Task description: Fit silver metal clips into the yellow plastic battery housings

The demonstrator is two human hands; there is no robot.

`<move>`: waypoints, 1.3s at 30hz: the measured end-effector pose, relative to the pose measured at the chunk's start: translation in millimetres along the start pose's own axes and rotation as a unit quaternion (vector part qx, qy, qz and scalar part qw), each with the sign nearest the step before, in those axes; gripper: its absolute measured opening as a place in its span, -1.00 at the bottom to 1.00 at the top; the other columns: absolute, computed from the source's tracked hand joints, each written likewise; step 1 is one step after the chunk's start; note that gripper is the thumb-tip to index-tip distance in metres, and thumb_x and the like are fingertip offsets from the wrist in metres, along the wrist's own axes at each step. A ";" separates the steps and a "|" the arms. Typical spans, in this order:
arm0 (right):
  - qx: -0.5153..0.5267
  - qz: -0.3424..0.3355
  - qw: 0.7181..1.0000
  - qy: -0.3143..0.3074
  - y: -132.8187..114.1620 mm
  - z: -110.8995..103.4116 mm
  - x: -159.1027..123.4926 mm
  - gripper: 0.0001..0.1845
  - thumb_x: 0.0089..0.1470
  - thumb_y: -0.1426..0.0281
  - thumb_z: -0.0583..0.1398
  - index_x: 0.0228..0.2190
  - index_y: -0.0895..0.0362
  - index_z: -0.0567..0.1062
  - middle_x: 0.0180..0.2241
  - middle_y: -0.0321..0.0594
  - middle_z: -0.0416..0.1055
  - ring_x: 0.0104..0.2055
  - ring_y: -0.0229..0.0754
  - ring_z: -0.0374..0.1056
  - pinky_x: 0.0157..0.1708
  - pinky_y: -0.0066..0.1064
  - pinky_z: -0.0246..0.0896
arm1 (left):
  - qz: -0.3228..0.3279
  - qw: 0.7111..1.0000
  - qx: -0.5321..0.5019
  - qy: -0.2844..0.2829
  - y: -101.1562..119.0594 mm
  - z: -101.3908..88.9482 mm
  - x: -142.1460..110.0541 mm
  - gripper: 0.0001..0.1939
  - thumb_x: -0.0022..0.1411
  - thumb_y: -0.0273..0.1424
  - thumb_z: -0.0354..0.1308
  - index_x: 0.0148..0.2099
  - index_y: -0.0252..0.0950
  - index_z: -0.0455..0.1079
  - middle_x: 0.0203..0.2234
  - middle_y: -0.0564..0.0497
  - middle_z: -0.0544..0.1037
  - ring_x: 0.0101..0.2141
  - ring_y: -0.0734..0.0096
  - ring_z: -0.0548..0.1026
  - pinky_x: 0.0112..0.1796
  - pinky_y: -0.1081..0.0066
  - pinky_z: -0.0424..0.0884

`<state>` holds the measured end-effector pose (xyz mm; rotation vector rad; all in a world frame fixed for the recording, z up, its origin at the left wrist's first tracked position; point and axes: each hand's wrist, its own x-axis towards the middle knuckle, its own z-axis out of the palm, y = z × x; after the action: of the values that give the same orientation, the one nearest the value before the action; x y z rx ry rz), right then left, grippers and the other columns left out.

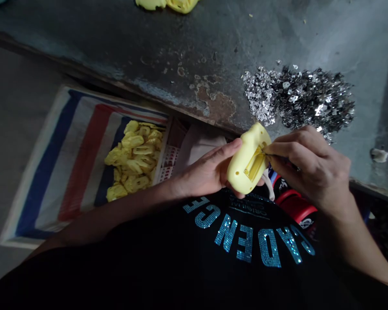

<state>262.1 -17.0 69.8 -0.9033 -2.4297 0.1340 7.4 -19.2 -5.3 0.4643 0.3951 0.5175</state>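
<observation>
My left hand grips a yellow moulded plastic casing from below, its fingers curled around the rounded body. The casing has a rectangular recess in its face. My right hand pinches a thin dark tool between thumb and fingers, and its tip touches the casing at the recess. Most of the tool is hidden by my fingers. Both hands are held above my black shirt, just past the edge of the workbench.
A heap of small silver metal pieces lies on the scuffed grey workbench. Below its edge, a crate holds yellow plastic parts and sits on a striped woven sheet. More yellow parts lie at the bench's far side.
</observation>
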 end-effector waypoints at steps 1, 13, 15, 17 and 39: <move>-0.009 -0.005 1.000 -0.004 -0.1 0.0 0.0 -0.69 0.46 0.54 0.39 0.13 0.00 0.64 -0.10 -0.16 0.70 -0.18 -0.09 0.59 -0.16 -0.16 0.57 | -0.002 1.000 0.001 0.002 0.0 0.3 0.1 -0.09 0.50 0.29 0.34 0.59 -0.20 0.44 0.17 -0.26 0.78 0.03 -0.15 0.84 -0.30 0.29 0.77; 0.017 0.034 0.999 0.020 -3.5 6.4 -9.5 -0.54 0.42 0.60 0.40 0.23 -0.01 0.61 -0.04 -0.14 0.73 -0.13 -0.06 0.64 -0.13 -0.15 0.58 | -0.015 1.000 -0.014 -0.013 -1.0 -1.2 5.2 -0.11 0.45 0.32 0.37 0.54 -0.14 0.50 0.21 -0.27 0.77 0.02 -0.13 0.84 -0.35 0.37 0.73; 0.028 0.059 0.997 0.041 -6.0 7.5 -12.5 -0.53 0.40 0.62 0.42 0.20 -0.05 0.63 -0.04 -0.18 0.75 -0.12 -0.07 0.67 -0.14 -0.17 0.58 | -0.014 1.000 -0.020 -0.007 -0.6 -1.1 5.5 -0.09 0.41 0.32 0.41 0.54 -0.11 0.50 0.24 -0.24 0.76 -0.01 -0.11 0.85 -0.35 0.35 0.74; 0.033 0.074 0.995 0.060 -8.6 9.6 -16.7 -0.52 0.37 0.63 0.43 0.18 -0.07 0.65 -0.06 -0.21 0.76 -0.13 -0.07 0.67 -0.14 -0.16 0.59 | -0.013 1.000 -0.025 -0.002 -0.1 -0.9 5.6 -0.08 0.38 0.31 0.44 0.54 -0.10 0.49 0.25 -0.24 0.76 -0.04 -0.09 0.85 -0.34 0.33 0.76; 0.193 0.264 0.937 0.124 -10.8 49.3 -47.3 -0.40 0.29 0.33 0.50 0.29 -0.07 0.56 0.08 -0.14 0.65 -0.06 0.01 0.65 -0.04 -0.05 0.71 | 0.047 0.979 0.158 0.116 -11.5 14.4 -23.1 -0.38 0.42 -0.20 0.61 0.45 -0.13 0.68 0.04 -0.09 0.85 -0.14 0.32 0.77 -0.13 0.48 0.63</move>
<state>260.1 -50.7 9.4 -1.2708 -1.7903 0.6294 0.0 -45.4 6.2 0.7353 0.6885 0.6060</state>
